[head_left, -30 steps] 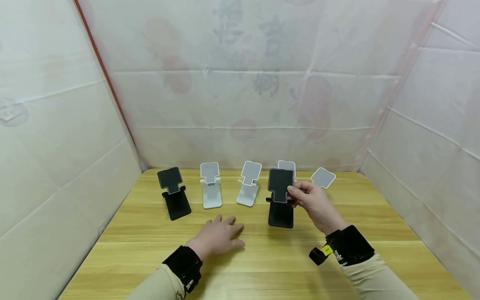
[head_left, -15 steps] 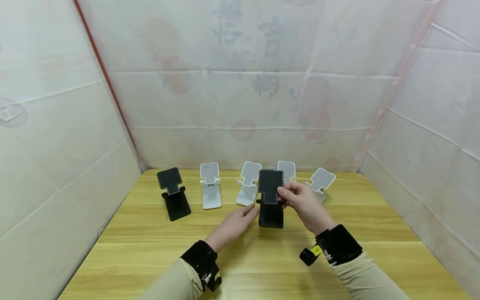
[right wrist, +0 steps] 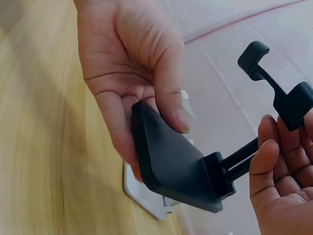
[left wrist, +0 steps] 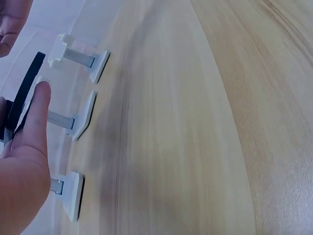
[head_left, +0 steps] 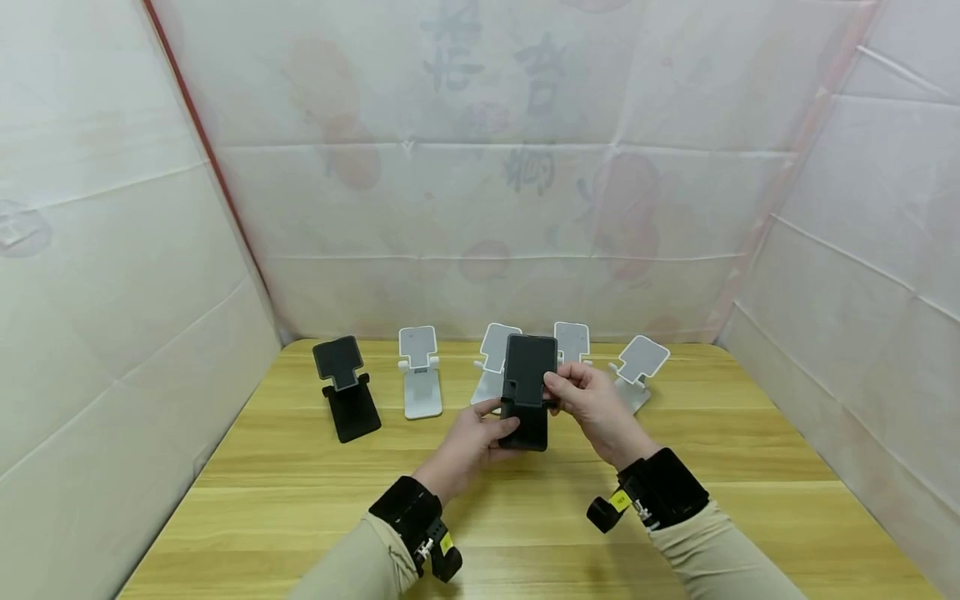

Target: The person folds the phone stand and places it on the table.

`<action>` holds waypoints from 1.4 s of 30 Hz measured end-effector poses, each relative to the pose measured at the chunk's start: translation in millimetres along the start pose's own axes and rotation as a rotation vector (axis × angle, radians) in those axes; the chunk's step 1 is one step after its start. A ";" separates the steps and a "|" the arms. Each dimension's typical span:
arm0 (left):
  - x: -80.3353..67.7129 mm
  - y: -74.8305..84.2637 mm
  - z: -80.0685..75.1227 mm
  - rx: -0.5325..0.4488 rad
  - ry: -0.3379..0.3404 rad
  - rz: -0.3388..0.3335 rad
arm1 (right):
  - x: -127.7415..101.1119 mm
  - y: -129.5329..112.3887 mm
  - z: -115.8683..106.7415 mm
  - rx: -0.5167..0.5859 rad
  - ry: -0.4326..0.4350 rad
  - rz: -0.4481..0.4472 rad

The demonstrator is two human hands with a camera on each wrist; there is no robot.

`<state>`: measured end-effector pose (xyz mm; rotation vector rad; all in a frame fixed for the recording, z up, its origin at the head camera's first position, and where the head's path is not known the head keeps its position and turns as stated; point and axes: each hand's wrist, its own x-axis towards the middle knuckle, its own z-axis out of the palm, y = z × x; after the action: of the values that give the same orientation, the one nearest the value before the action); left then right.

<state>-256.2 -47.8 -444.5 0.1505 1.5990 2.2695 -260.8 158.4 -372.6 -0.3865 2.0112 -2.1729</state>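
A: Holding the black phone stand [head_left: 525,392] above the middle of the counter [head_left: 300,500], both hands meet on it. The left hand [head_left: 468,442] grips the base, thumb curled over the top face and fingers [right wrist: 115,122] underneath, as the right wrist view shows. The right hand [head_left: 592,404] pinches the neck and upper plate from the side, fingers curled round it.

B: What else stands around?

A: Along the far edge runs a row of other stands: a second black stand [head_left: 345,387] toward the far left corner, then a white stand [head_left: 420,371] beside it. Another white stand [head_left: 497,350] sits right behind the held one and is partly hidden by it. A fourth white stand [head_left: 572,342] peeks over the right hand's fingers, and a fifth white stand [head_left: 637,367] leans toward the far right corner.

B: Anything in the way?

A: Only the held stand and the hands, which cover the lower parts of the two middle white stands. A white sheet [head_left: 487,208] walls the counter on three sides.
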 end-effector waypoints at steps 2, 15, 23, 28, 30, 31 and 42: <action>-0.1 0.6 -1.7 -0.012 0.005 0.007 | 0.2 0.1 0.1 0.002 -0.006 0.001; -4.8 8.8 -11.4 0.080 0.091 -0.003 | 4.2 5.8 -3.4 -0.090 0.005 0.053; -7.4 15.5 -16.6 0.168 0.108 0.010 | 5.5 7.5 -11.5 -0.153 -0.056 0.052; -7.7 19.0 -19.1 0.217 0.113 0.013 | 5.1 8.3 -16.3 -0.181 -0.094 0.061; -7.9 20.0 -20.2 0.241 0.116 0.014 | 4.9 9.4 -17.7 -0.204 -0.100 0.064; -8.2 20.5 -20.7 0.254 0.119 0.013 | 4.6 10.1 -18.1 -0.214 -0.102 0.065; -13.5 23.8 -20.5 0.324 0.122 -0.003 | 0.1 12.3 -19.1 -0.297 -0.074 0.075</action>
<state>-255.0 -77.8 -428.1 0.0925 2.0211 2.0359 -267.2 175.5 -386.1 -0.4131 2.2709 -1.7917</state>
